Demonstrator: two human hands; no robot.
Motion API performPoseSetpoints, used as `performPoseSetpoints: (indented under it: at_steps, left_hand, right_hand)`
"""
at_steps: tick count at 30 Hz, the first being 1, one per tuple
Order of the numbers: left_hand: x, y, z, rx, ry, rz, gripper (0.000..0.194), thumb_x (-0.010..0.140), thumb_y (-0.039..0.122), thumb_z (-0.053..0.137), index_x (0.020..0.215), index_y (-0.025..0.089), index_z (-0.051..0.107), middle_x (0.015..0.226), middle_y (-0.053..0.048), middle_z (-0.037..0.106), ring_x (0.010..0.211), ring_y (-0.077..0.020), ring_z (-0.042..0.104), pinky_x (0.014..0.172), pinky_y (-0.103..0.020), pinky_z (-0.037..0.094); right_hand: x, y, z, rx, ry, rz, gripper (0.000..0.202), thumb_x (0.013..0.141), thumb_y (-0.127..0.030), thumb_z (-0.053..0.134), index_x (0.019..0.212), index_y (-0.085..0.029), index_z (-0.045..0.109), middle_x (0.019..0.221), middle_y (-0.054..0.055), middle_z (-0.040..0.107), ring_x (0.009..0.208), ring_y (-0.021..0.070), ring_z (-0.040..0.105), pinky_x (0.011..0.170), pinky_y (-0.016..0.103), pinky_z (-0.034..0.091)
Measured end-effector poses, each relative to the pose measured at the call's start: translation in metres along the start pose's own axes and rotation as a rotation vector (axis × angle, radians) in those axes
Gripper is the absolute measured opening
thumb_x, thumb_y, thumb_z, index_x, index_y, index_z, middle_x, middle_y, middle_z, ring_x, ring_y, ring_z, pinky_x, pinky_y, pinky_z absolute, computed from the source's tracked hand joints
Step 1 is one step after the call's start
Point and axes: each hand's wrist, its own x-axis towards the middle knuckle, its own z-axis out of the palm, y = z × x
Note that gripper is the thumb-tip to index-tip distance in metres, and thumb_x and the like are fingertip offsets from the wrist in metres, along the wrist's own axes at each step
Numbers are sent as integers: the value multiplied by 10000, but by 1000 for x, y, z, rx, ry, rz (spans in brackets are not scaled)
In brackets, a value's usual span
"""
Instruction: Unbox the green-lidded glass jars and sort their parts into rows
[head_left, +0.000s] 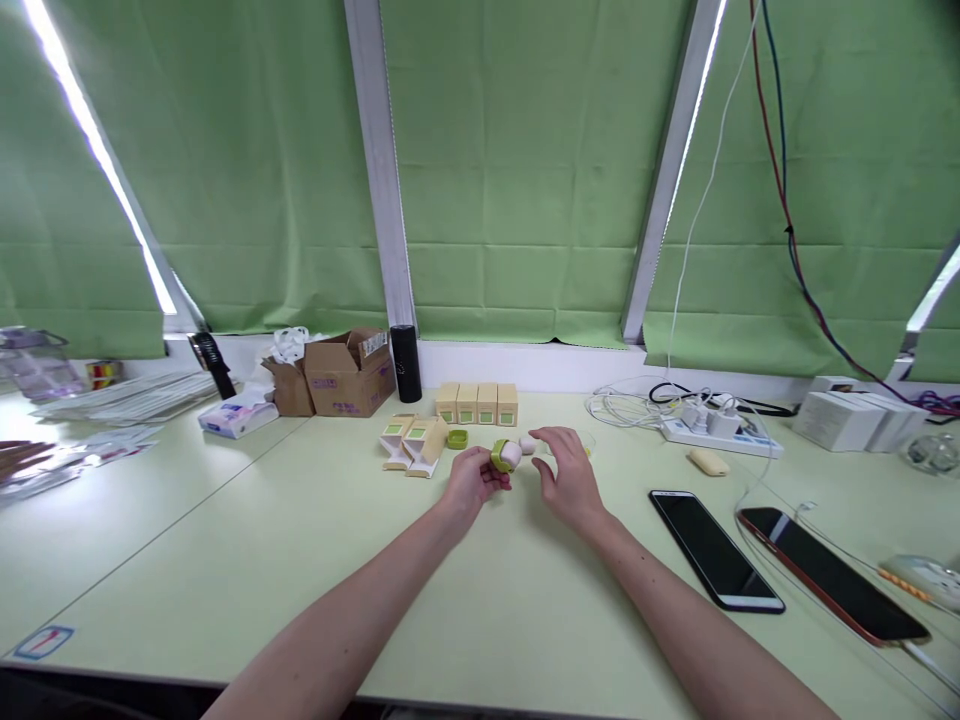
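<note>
Forearms [354,605] cross the desk's [487,620] near edge; the left hand [469,482] pinches a green-and-white piece [507,456], the right hand's [571,485] fingers stand parted; a loose pinch could drop it.

No legible text; cardboard box [351,388] bears purple print [325,383] (too small to read)

Boxes [478,405] behind hands [571,480] — phones [716,550] right
</note>
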Motion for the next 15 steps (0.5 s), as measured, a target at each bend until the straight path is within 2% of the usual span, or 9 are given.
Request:
performPoseSetpoints:
  at_steps: [4,9,15]
  left_hand:
    - [-4,-1,3,9,-22,-24,73,719,208,632,726,166,573,650,-71,678,514,-178,630,532,-328,553]
    - [-4,-2,3,40,-23,-43,51,700,208,608,703,162,585,600,-58,650,476,-164,603,497,-303,533]
    - [-4,-4,0,92,-47,-65,95,724,243,645,734,160,600,597,-76,668,464,-169,604,485,-293,525]
  right_hand:
    - [-5,-7,1,10,-32,-67,484,899,-131,538,1357,-282,579,1268,117,645,1216,336,556,1026,569,499]
    - [-6,-14,0,14,-110,-139,463,902,-116,536,1321,-294,622,1263,110,653,1188,320,576,980,526,534]
    - [-8,-13,1,87,-137,-80,383,926,-158,545,1253,-316,667,1243,95,663,1174,302,613,961,490,555]
